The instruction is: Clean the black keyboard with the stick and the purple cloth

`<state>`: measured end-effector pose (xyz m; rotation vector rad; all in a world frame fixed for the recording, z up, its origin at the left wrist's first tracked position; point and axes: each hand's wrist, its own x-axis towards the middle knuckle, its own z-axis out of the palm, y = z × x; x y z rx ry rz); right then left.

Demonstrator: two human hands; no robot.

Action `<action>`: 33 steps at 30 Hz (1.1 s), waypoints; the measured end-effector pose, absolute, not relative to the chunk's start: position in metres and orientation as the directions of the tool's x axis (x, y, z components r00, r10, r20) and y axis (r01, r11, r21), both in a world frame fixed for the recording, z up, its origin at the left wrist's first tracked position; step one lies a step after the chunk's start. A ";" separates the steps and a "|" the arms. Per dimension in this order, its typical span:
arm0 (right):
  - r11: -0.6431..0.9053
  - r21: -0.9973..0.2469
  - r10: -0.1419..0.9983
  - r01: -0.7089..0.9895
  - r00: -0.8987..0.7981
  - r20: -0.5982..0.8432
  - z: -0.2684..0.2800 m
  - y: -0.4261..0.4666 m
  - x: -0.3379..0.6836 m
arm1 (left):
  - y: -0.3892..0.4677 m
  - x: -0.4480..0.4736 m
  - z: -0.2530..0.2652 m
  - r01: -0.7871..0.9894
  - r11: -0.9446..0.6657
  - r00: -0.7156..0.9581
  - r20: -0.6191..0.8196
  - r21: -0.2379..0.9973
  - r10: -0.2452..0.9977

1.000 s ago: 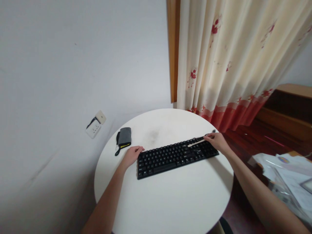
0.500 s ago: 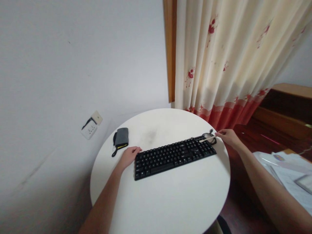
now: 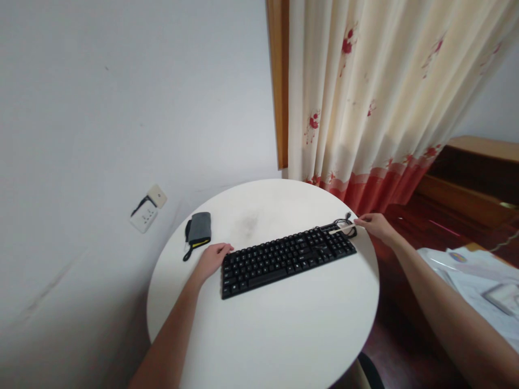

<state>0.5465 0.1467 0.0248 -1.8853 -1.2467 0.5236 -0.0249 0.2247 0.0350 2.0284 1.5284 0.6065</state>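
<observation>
Left to right on the round white table (image 3: 279, 335): a grey pouch (image 3: 200, 227); the left hand (image 3: 212, 261), fingers loosely curled at the far left corner of the black keyboard (image 3: 279, 262), whether gripping or merely resting cannot be told; and a thin pale stick (image 3: 343, 229), its outer end pinched between the right hand's (image 3: 375, 226) closed thumb and fingers. The step in hand appears to be working the stick's tip over the keyboard's far right part; the next stroke would call for a light pinch and a steadied keyboard.
</observation>
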 end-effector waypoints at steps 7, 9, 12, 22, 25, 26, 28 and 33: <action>-0.291 -0.799 0.874 0.527 0.487 0.003 0.026 0.141 0.569 | 0.223 -0.023 0.039 0.739 -0.208 0.248 0.028 0.641 0.968; -0.294 -0.807 0.874 0.512 0.486 -0.010 0.026 0.140 0.569 | 0.223 -0.024 0.037 0.740 -0.209 0.247 0.031 0.640 0.969; -0.292 -0.821 0.871 0.491 0.491 -0.017 0.026 0.141 0.570 | 0.225 -0.025 0.035 0.740 -0.206 0.243 0.031 0.641 0.969; -0.229 -0.809 0.894 0.542 0.447 0.046 0.028 0.143 0.542 | 0.226 -0.025 0.032 0.731 -0.226 0.255 0.049 0.644 0.966; -0.182 -0.801 0.914 0.571 0.398 0.075 0.029 0.146 0.523 | 0.226 -0.025 0.033 0.734 -0.224 0.254 0.047 0.641 0.966; -0.167 -0.793 0.918 0.586 0.385 0.091 0.029 0.147 0.516 | 0.225 -0.025 0.033 0.735 -0.221 0.252 0.045 0.641 0.967; -0.146 -0.773 0.924 0.618 0.364 0.116 0.030 0.148 0.501 | 0.224 -0.024 0.034 0.737 -0.218 0.249 0.043 0.640 0.968; -0.132 -0.670 0.941 0.730 0.304 0.146 0.036 0.147 0.465 | 0.223 -0.024 0.035 0.733 -0.225 0.260 0.041 0.643 0.965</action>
